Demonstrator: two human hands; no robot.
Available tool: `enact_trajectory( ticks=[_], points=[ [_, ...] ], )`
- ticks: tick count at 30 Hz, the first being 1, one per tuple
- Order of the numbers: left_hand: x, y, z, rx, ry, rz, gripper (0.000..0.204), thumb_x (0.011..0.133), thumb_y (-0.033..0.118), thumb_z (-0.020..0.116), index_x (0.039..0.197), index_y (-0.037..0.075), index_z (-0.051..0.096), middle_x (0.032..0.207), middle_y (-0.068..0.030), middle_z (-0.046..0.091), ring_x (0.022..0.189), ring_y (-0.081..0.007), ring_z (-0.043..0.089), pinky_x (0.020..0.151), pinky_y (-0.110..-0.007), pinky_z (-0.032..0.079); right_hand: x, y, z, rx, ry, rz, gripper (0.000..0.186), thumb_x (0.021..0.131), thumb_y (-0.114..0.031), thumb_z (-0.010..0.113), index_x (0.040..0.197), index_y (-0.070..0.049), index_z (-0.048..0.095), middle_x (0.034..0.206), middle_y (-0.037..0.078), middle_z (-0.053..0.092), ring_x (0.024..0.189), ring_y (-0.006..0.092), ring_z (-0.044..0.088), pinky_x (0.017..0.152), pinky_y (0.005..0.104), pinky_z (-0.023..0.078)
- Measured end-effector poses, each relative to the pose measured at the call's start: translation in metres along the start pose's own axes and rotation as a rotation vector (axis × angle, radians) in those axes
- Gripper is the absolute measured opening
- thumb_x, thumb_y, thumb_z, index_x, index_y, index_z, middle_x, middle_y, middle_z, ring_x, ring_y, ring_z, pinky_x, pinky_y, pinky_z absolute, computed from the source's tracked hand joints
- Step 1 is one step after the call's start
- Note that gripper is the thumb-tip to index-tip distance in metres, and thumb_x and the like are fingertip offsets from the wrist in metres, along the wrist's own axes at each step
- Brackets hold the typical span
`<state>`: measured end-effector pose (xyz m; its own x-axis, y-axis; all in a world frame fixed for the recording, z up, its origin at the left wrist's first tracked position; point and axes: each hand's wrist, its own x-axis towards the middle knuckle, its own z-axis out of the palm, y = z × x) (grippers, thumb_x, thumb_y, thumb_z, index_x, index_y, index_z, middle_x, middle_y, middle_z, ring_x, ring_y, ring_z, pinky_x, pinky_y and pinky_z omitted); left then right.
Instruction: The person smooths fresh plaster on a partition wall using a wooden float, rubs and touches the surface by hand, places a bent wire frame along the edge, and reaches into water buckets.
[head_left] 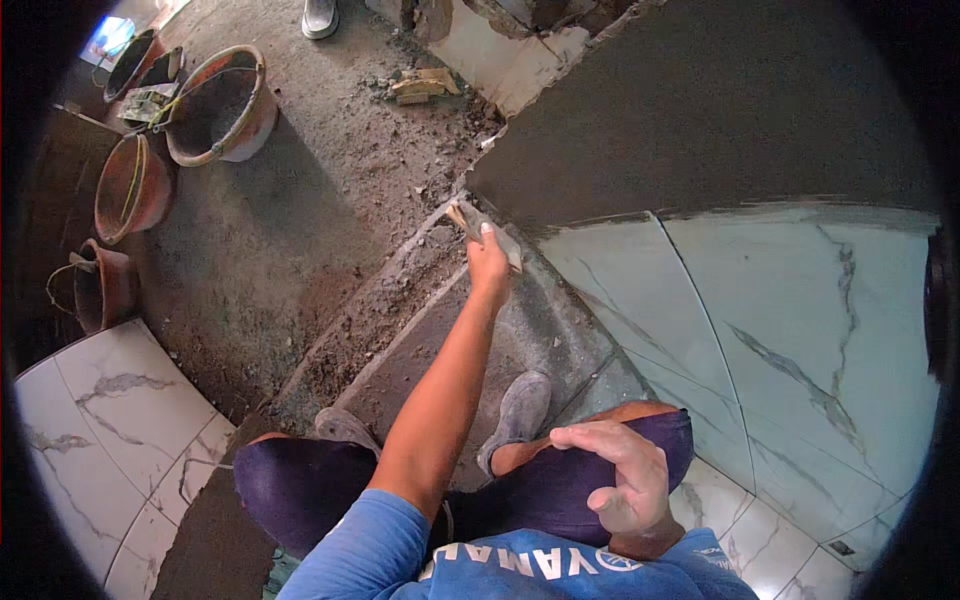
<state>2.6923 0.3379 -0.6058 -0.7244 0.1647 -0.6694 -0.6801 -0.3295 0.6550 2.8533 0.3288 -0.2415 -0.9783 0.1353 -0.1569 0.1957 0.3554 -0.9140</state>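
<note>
My left arm reaches forward, and my left hand [488, 264] is closed round a flat grey piece with a tan end [474, 217]. Its exact kind cannot be made out. The piece is at the corner where the dusty floor ledge [420, 310] meets the foot of the wall on the right. My right hand [628, 478] hovers near my right thigh, palm turned inward, fingers bent but apart and holding nothing. Beside it, the wall carries marbled white tiles [790, 330] below a band of smooth grey mortar [720, 120].
Several mortar-stained buckets [222, 105] stand on the rough floor at the far left. Rubble [425, 86] lies ahead, near another person's shoe [320, 18]. Marbled tiles [110, 400] cover the lower left. My shoes [520, 410] rest on the ledge.
</note>
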Motion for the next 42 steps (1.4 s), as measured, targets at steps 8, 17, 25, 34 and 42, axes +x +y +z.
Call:
enact_trajectory(
  ticks=[8,17,25,34,42],
  points=[
    [-0.036,0.002,0.012,-0.055,-0.018,-0.084,0.046,0.107,0.037,0.042,0.129,-0.003,0.047,0.12,-0.0167,0.06,0.103,-0.0285,0.064,0.089,-0.041,0.053,-0.001,-0.006,0.002,0.036,-0.045,-0.036,0.06,0.095,-0.047,0.062,0.126,0.004,0.058,0.12,0.019,0.067,0.107,0.0344,0.067,0.092,0.0415,0.053],
    [-0.074,0.055,0.073,0.303,0.039,0.437,0.077,0.107,0.046,0.033,0.153,-0.008,0.007,0.161,-0.0256,0.012,0.149,-0.0366,0.012,0.122,-0.041,0.012,-0.005,-0.012,0.009,0.013,0.017,-0.011,0.059,0.096,-0.046,0.061,0.124,0.005,0.06,0.118,0.019,0.067,0.106,0.033,0.067,0.092,0.0394,0.053],
    [-0.098,0.105,0.127,0.082,-0.132,0.29,0.075,0.108,0.041,0.032,0.156,-0.004,-0.005,0.165,-0.0226,-0.005,0.154,-0.0334,-0.004,0.124,-0.04,0.001,-0.01,-0.007,0.01,-0.05,0.045,0.03,0.057,0.097,-0.047,0.059,0.124,0.004,0.061,0.116,0.019,0.068,0.105,0.031,0.068,0.092,0.0371,0.053],
    [-0.219,0.164,0.121,0.208,-0.063,1.248,0.064,0.105,0.025,0.041,0.157,-0.002,0.015,0.165,-0.0225,0.009,0.154,-0.0319,0.007,0.123,-0.042,0.006,-0.014,-0.004,0.015,0.142,0.143,0.135,0.057,0.098,-0.045,0.061,0.124,0.006,0.061,0.099,0.016,0.074,0.084,0.0207,0.072,0.08,0.0321,0.057],
    [-0.036,0.074,0.055,0.277,0.02,0.284,0.073,0.106,0.041,0.036,0.155,-0.006,0.008,0.162,-0.0266,0.015,0.152,-0.0375,0.011,0.124,-0.042,0.009,-0.008,-0.009,0.017,0.041,0.078,0.048,0.059,0.096,-0.048,0.061,0.121,0.006,0.063,0.103,0.017,0.073,0.091,0.0248,0.072,0.082,0.0341,0.055]
  ],
)
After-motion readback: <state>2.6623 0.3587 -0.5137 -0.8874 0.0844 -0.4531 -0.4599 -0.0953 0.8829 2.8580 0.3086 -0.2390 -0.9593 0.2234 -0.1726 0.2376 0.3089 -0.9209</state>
